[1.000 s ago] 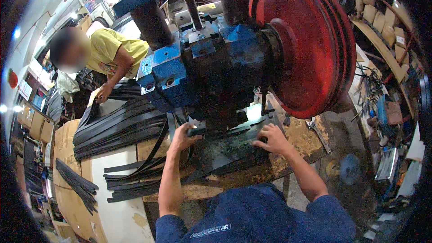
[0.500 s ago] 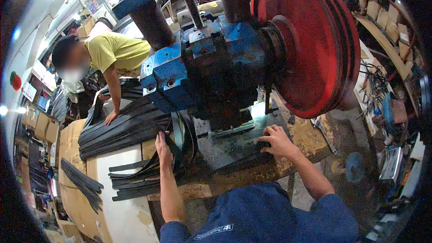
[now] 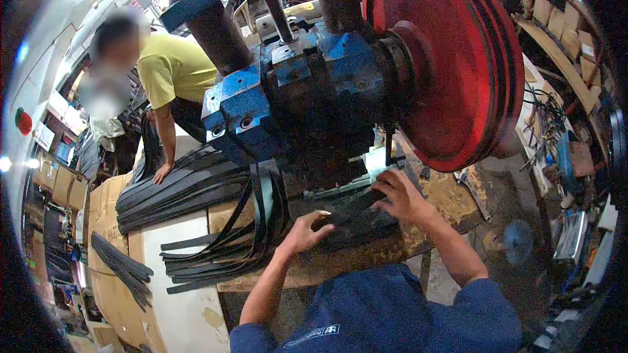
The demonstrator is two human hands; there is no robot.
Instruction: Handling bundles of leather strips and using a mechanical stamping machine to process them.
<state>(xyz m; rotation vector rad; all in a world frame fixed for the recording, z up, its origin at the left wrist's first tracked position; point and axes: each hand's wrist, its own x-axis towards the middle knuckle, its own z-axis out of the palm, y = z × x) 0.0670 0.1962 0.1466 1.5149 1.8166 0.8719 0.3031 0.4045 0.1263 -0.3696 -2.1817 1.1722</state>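
Observation:
A short black strip (image 3: 353, 211), likely rubber or leather, spans the gap between my hands at the machine's front. At its left end, my left hand (image 3: 302, 234) has its fingers and thumb closed on it. My right hand (image 3: 404, 199) grips the other end, fingers curled over the edge. Just beyond sits the blue press machine (image 3: 294, 91), its dark lower part above the metal bed. Left of my left hand, long black strips (image 3: 216, 258) hang in loops and fan out over the white board. The strip's exact outline is lost against the dark bed.
A big red flywheel (image 3: 451, 72) stands at the machine's right. A co-worker in a yellow shirt (image 3: 176, 68) leans over a heap of black strips (image 3: 176, 189) at left. More strips (image 3: 121, 265) lie on cardboard. A wrench (image 3: 472, 195) rests at the table's right side.
My left hand has moved right, from the hanging strips to the machine's front, and now holds the short strip. My right hand has risen slightly. The co-worker's head has shifted right.

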